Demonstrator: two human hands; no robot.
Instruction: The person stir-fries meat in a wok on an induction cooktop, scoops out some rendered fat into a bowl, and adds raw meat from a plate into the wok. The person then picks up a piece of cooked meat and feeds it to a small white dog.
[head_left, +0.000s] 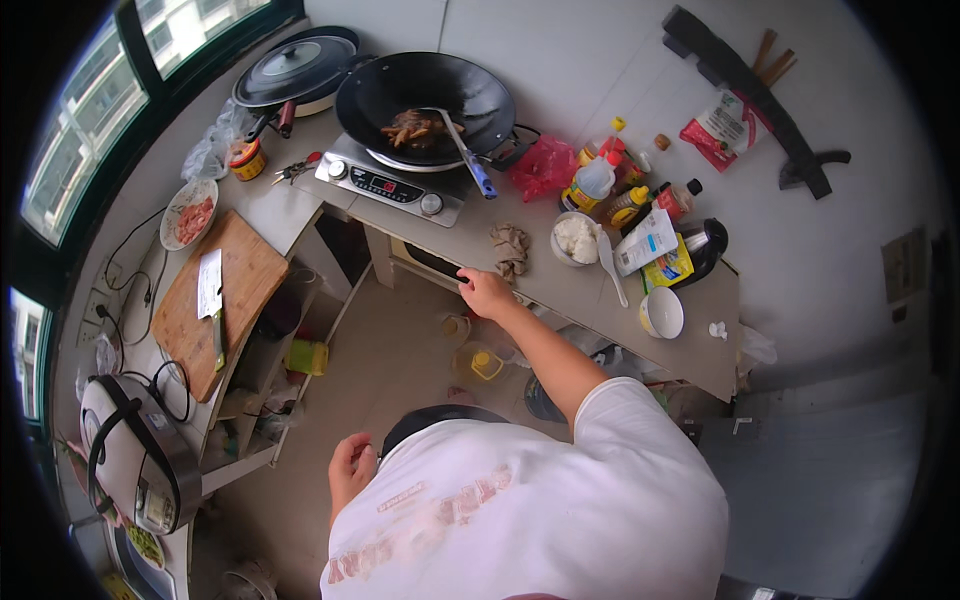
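My right hand (487, 292) is at the counter's front edge, just below a crumpled brown cloth (510, 251); its fingers are partly curled and I cannot tell whether they touch the edge. Low beside my body, my left hand (352, 461) hangs with bent fingers and no object visible in it. Beyond the right hand, a black wok (480, 94) holds browned food (414, 129) and a spatula with a blue handle (478, 174), on an induction cooker (390, 187) with a lit display. A bowl of white rice (576, 238) stands right of the cloth, beside a white spoon (611, 270).
A cleaver (211, 289) lies on a wooden cutting board (255, 262) at left, near a bowl of raw meat (191, 214) and a rice cooker (135, 450). Bottles (589, 187) and an empty bowl (661, 313) stand at right. An oil jug (484, 364) is on the floor.
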